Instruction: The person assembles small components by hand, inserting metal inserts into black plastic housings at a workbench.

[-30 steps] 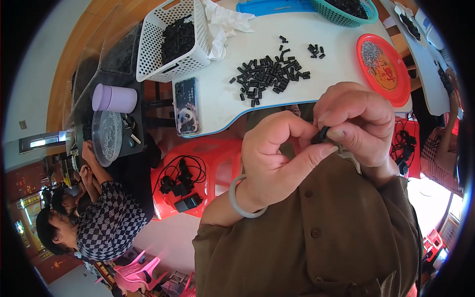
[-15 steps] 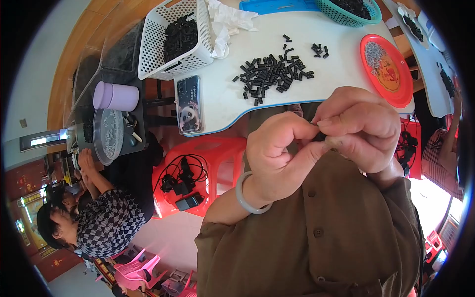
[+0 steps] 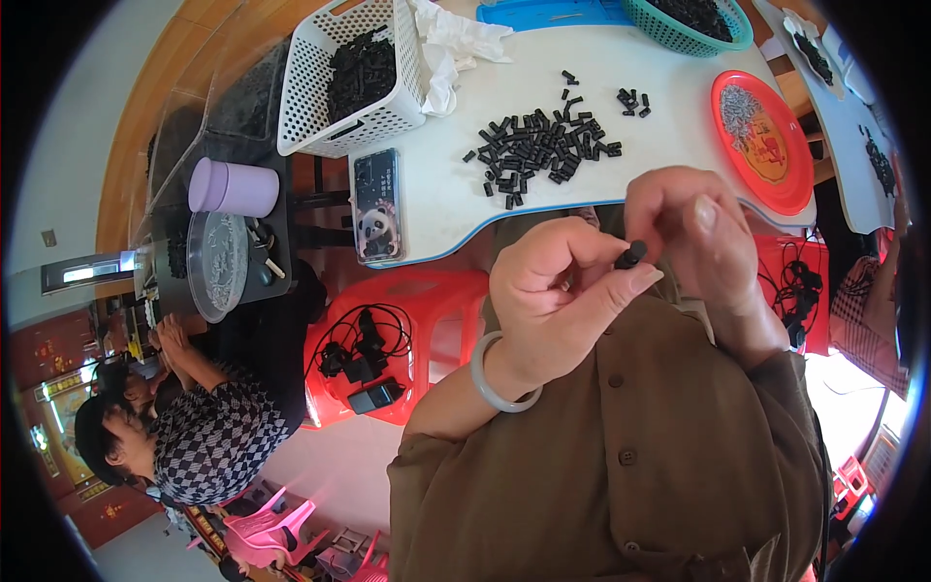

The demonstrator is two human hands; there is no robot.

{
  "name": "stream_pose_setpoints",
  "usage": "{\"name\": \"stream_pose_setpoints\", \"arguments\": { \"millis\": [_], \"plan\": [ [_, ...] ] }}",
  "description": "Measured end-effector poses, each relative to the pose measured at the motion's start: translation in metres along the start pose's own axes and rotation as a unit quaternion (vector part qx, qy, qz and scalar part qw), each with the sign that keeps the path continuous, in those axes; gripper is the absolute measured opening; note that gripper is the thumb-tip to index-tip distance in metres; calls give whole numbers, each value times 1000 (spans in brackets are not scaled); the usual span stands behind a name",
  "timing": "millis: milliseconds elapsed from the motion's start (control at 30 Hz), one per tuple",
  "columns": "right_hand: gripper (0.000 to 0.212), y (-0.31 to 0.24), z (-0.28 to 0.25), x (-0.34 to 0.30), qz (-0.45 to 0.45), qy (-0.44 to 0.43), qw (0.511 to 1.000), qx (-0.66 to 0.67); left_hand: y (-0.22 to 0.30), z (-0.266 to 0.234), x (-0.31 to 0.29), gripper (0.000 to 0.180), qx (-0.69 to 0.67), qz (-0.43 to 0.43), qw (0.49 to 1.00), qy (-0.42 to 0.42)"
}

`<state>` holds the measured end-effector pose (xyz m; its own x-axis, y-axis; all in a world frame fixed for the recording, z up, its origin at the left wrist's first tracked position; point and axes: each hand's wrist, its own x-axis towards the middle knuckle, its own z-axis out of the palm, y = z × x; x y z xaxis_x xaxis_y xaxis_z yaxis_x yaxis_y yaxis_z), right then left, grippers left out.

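Observation:
My left hand (image 3: 553, 301), with a pale bangle (image 3: 482, 380) at its wrist, pinches a small black cylindrical piece (image 3: 630, 255) between thumb and fingers. Close beside it is my right hand (image 3: 703, 238), its thumb lifted and its fingers apart. The right index fingertip comes near the piece; whether it touches cannot be made out. Beyond my hands, a heap of similar black pieces (image 3: 543, 145) lies on the white table (image 3: 669, 160). Several more pieces (image 3: 632, 101) sit apart to its right. A red plate (image 3: 798, 179) at the right bears small silvery metal parts (image 3: 740, 109).
A white perforated basket (image 3: 405, 102) of black parts, crumpled tissue (image 3: 441, 63) and a phone (image 3: 376, 206) stand at left. A teal basket (image 3: 669, 35) is at the far edge. Red stools (image 3: 427, 301) flank me; one holds cables. A co-worker (image 3: 213, 436) sits at left.
My right hand has let go of the small black piece and spread its thumb away. The piece now shows in my left hand's pinch. The view has shifted slightly.

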<state>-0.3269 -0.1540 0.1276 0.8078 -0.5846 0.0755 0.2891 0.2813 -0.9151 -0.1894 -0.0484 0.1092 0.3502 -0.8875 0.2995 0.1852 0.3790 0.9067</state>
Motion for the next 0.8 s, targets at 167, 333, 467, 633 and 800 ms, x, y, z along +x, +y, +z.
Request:
{"name": "stream_pose_setpoints", "arguments": {
  "millis": [167, 333, 467, 633, 800],
  "plan": [
    [35, 14, 8, 0, 52, 6, 999, 3, -7, 1, -3, 16, -18, -10, 1000, 5],
    [29, 16, 5, 4, 66, -16, 997, 39, -13, -1, -4, 14, -27, -11, 1000, 12],
    [24, 16, 6, 6, 61, -9, 998, 8, -11, -2, -2, 13, -9, -15, 1000, 13],
    [22, 13, 10, 9, 136, 18, 987, 81, -14, -2, -1, 10, -62, -15, 998, 3],
    [35, 18, 11, 10, 184, 22, 969, 165, -6, 2, 1, 10, -79, -43, 996, 28]
  ]
}}
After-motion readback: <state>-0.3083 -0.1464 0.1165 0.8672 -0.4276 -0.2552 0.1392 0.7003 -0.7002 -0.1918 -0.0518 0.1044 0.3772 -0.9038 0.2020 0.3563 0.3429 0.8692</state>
